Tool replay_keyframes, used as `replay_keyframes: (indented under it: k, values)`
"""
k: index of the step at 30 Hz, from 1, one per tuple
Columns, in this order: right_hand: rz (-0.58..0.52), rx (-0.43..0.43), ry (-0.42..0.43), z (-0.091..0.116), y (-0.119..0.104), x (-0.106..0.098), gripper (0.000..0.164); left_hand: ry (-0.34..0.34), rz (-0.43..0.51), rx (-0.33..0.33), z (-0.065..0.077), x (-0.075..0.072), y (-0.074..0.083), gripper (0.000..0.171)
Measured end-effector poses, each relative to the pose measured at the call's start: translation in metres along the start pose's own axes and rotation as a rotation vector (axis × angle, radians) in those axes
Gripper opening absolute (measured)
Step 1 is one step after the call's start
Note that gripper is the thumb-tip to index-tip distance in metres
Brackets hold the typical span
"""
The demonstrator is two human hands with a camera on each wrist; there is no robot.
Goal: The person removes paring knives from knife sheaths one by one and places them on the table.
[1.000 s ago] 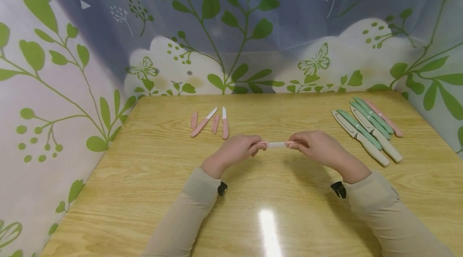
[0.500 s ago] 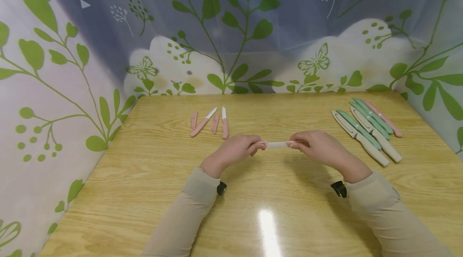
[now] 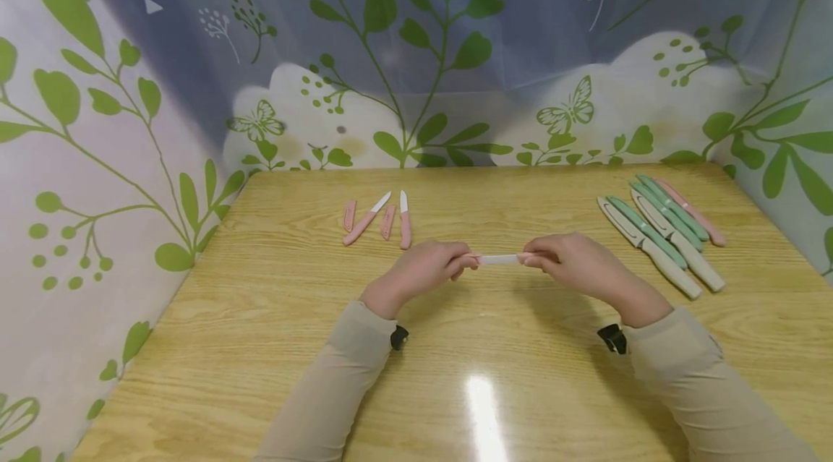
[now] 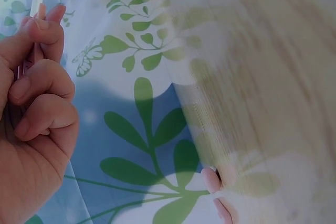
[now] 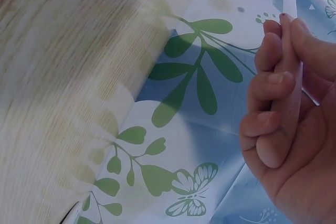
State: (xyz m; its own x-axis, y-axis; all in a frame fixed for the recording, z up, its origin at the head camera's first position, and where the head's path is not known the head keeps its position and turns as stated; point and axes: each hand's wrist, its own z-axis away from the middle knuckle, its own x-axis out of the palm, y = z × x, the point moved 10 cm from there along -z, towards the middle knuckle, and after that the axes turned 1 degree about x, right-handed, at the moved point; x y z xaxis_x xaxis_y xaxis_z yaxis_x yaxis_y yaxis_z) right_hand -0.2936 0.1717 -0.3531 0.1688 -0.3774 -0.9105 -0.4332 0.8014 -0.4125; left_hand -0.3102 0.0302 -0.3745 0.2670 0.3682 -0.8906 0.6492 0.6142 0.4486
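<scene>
My right hand (image 3: 573,263) grips the pink handle (image 5: 286,114) of a small paring knife, fingers curled round it. The knife's white blade (image 3: 500,259) spans the gap between my hands, held level above the table. My left hand (image 3: 423,270) pinches a pink sheath (image 4: 38,51) at the blade's tip end; the tip itself is hidden there. Beyond my left hand lie two unsheathed pink paring knives, one slanted (image 3: 366,220) and one nearly straight (image 3: 406,223). Two loose pink sheaths, one on the left (image 3: 349,217) and one in the middle (image 3: 387,223), lie beside them.
On the right of the wooden table (image 3: 416,375) lies a group of sheathed knives: cream ones (image 3: 670,270), green ones (image 3: 657,241) and a pink one (image 3: 693,212). A leaf-patterned cloth (image 3: 416,50) hangs behind the table and at both sides.
My right hand has shifted slightly right, and a little more of the blade shows between my hands. My left hand stays almost still; the knives on the table have not moved.
</scene>
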Motion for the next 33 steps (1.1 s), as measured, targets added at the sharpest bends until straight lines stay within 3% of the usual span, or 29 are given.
replay_keyframes:
  k: [33]
  values:
    - [0.009,0.005,0.008,0.0005,0.0035,-0.0023,0.024,-0.016,0.008,-0.013,0.0002,-0.0009,-0.0012,0.029]
